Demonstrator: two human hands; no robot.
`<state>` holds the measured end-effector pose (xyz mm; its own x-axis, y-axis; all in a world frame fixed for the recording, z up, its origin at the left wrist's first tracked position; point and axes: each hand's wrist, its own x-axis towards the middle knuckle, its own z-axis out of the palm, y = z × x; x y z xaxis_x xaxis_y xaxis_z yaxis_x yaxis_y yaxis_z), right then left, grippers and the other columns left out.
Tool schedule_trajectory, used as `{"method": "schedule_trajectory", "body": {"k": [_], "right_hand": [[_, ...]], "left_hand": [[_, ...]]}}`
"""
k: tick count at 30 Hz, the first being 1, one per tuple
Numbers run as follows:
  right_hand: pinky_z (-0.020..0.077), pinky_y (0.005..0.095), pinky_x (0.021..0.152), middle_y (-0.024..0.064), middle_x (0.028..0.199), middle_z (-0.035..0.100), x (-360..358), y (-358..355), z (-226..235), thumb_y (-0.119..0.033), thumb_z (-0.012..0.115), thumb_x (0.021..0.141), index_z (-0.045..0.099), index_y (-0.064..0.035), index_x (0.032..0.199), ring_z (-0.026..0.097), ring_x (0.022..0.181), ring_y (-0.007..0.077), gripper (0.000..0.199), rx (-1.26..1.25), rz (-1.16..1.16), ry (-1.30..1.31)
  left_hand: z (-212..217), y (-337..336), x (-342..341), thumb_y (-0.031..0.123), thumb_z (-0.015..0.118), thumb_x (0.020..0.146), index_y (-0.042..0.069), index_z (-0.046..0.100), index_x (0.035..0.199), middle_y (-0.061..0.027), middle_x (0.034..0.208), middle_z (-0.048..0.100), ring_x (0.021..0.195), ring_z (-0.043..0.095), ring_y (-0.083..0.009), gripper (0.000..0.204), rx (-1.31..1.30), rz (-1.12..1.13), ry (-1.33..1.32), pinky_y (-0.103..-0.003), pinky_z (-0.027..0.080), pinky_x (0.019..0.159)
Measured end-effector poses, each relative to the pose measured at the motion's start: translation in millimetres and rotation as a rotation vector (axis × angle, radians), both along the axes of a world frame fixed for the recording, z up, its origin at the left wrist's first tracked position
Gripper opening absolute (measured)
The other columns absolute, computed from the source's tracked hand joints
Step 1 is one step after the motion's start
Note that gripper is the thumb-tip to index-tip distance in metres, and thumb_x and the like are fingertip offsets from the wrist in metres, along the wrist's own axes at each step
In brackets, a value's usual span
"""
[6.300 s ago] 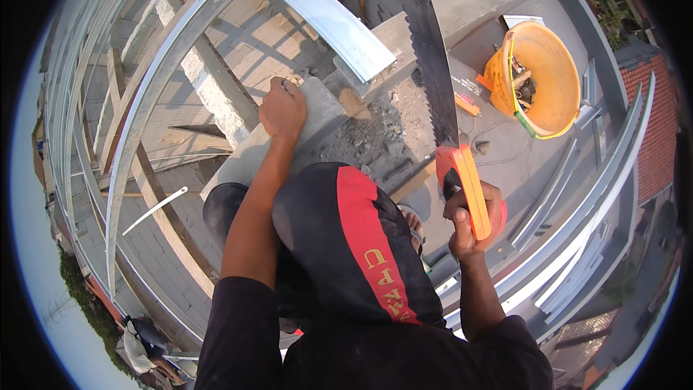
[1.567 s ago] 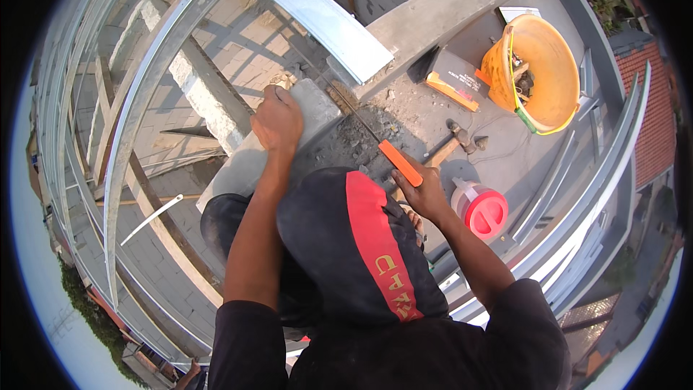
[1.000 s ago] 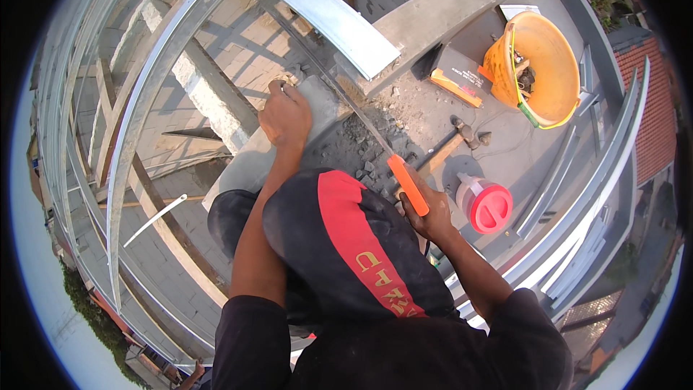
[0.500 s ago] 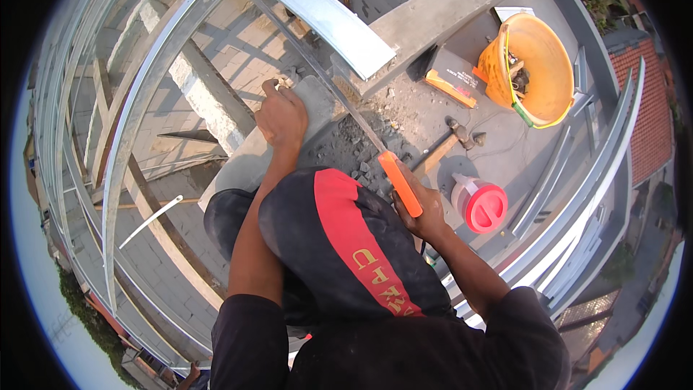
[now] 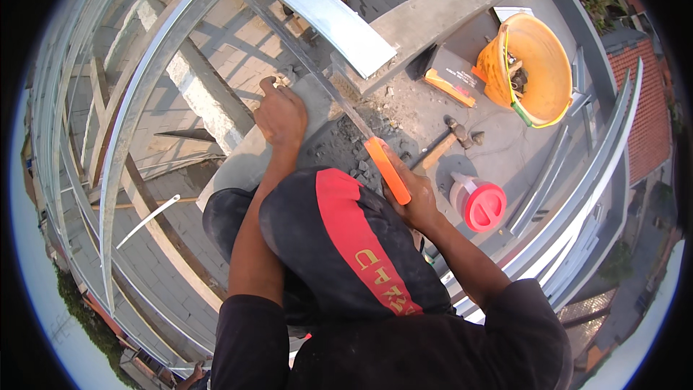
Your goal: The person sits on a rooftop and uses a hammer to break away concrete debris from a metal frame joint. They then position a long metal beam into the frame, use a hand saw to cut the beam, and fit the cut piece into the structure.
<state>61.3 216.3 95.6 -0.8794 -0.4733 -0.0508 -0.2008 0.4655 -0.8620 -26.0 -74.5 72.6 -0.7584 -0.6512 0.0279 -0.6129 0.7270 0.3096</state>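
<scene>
My right hand (image 5: 413, 201) grips the orange handle (image 5: 388, 171) of what looks like a handsaw, seen nearly edge-on. Its long grey blade (image 5: 310, 65) slants away to the upper left, its far end near a curved metal channel (image 5: 162, 47). Beside the blade, my left hand (image 5: 281, 115) lies at the edge of a concrete ledge (image 5: 317, 97) with its fingers curled. A small pale lump shows by those fingertips; whether they hold it is unclear. Grey rubble (image 5: 350, 146) lies between my hands, in front of my bent knee.
A hammer (image 5: 442, 150), a clear jug with a red lid (image 5: 485, 206), a black and orange box (image 5: 455, 76) and an orange bucket (image 5: 538, 65) stand or lie at right. Metal strips curve along both sides. Wooden beams (image 5: 209, 94) span the lower level at left.
My right hand and the saw have moved a little forward and to the left. My left hand stays at nearly the same spot on the ledge.
</scene>
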Motion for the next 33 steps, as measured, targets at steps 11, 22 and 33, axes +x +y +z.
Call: {"method": "schedule_trajectory", "body": {"k": [11,22,33], "right_hand": [[0.0563,0.0501,0.067,0.0226,0.087,0.072,-16.3,-20.3,-4.9,-0.012,0.070,0.088,0.042,-0.0123,0.156,0.069,0.074,0.0437,0.073,0.063,0.012,0.004],[0.0559,0.0535,0.071,0.0239,0.082,0.070,-30.1,-34.2,-0.4,-0.012,0.069,0.088,0.041,-0.0117,0.156,0.069,0.077,0.0458,0.074,0.200,-0.013,-0.091],[0.0561,0.0540,0.073,0.0250,0.092,0.072,-38.5,-37.8,-7.5,-0.011,0.071,0.084,0.046,-0.0108,0.154,0.069,0.079,0.0454,0.074,0.312,-0.006,-0.109]], "left_hand": [[2.5,0.1,1.9,0.021,0.051,0.100,0.002,0.053,0.123,-0.0261,0.082,0.073,0.078,0.072,-0.0436,0.029,0.003,-0.003,0.023,-0.053,0.051,0.080],[-2.6,-1.8,3.5,0.020,0.052,0.099,0.001,0.053,0.123,-0.0262,0.081,0.072,0.078,0.072,-0.0442,0.031,-0.005,-0.025,0.052,-0.053,0.051,0.081],[3.0,2.5,-0.2,0.019,0.051,0.099,0.001,0.052,0.123,-0.0265,0.081,0.072,0.079,0.072,-0.0437,0.030,0.027,-0.035,0.046,-0.053,0.051,0.081]]}}
